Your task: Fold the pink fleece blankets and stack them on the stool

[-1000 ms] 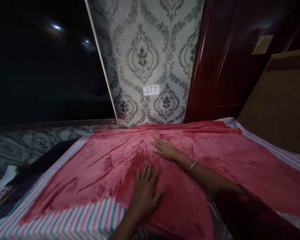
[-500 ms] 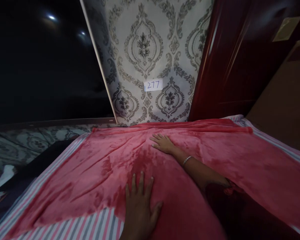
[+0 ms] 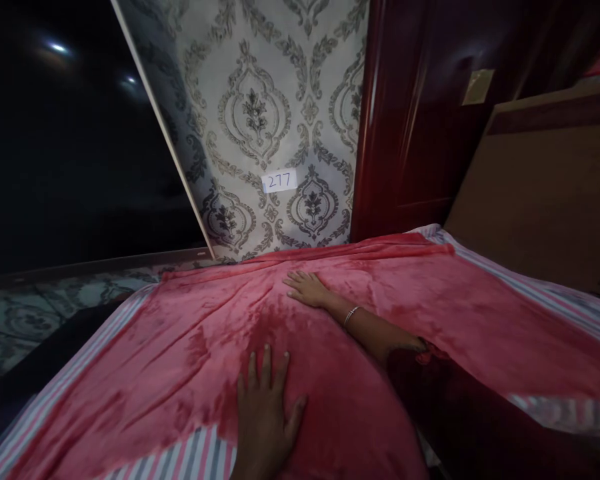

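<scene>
I see a blanket [image 3: 445,307] spread over a sheet [image 3: 187,457], the left hand [image 3: 265,417] on its near part and the right hand [image 3: 307,290] farther forward. Behind it rises the wall [image 3: 255,113], bearing a label [image 3: 279,180], a screen [image 3: 80,147] to the left and a door [image 3: 420,147] to the right.

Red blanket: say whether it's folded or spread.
Mostly spread: the red blanket lies wide across the striped sheet, with creases at left and folds along its far edge.
</scene>
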Demonstrator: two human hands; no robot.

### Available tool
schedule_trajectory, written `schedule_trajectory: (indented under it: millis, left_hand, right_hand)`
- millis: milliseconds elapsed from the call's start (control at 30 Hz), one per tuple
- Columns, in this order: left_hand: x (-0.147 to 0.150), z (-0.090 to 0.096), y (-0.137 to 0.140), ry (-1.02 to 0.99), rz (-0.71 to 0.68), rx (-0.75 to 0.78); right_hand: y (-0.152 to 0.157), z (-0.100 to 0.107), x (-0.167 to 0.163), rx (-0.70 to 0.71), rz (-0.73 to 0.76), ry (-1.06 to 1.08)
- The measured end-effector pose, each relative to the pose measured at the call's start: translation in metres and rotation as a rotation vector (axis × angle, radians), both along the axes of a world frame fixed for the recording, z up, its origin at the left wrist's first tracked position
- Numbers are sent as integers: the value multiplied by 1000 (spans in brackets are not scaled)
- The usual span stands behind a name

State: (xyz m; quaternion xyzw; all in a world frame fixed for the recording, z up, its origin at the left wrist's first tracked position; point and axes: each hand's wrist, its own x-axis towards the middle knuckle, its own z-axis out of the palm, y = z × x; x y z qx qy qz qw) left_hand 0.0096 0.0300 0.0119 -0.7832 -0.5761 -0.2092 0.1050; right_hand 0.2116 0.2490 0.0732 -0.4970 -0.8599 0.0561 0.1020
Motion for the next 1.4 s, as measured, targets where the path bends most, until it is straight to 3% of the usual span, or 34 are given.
schedule_trajectory:
  millis: [167,300,433,500,567,733,867,1167,1400]
  left_hand:
    - [-3,10,2,15,4,-60]
    - [10,32,-5,16,-8,-128]
    - [53,55,-21,59,-344,-204]
    - [75,57,-29,89,-532,-272]
    - [90,50,-33,95,-606,-306]
    - [94,23,-35,86,-604,-327]
    - [92,17,-34,80,-614,-356]
    - [96,27,-38,23,-604,-401]
    - [86,55,-42,37,-611,-367]
  right_hand:
    - [-31,11,39,-53,3,-1]
    - [-58,14,91,0,-64,-8]
    - [-66,14,121,43,-137,-32]
    - [-62,11,124,35,-144,-39]
    - [-57,5,124,23,-139,-47]
    - [-43,-19,126,34,-134,-25]
    - [-34,-31,131,46,-137,10]
    - [-35,-36,129,62,-181,12]
    - [-50,-5,121,-57,-246,-22]
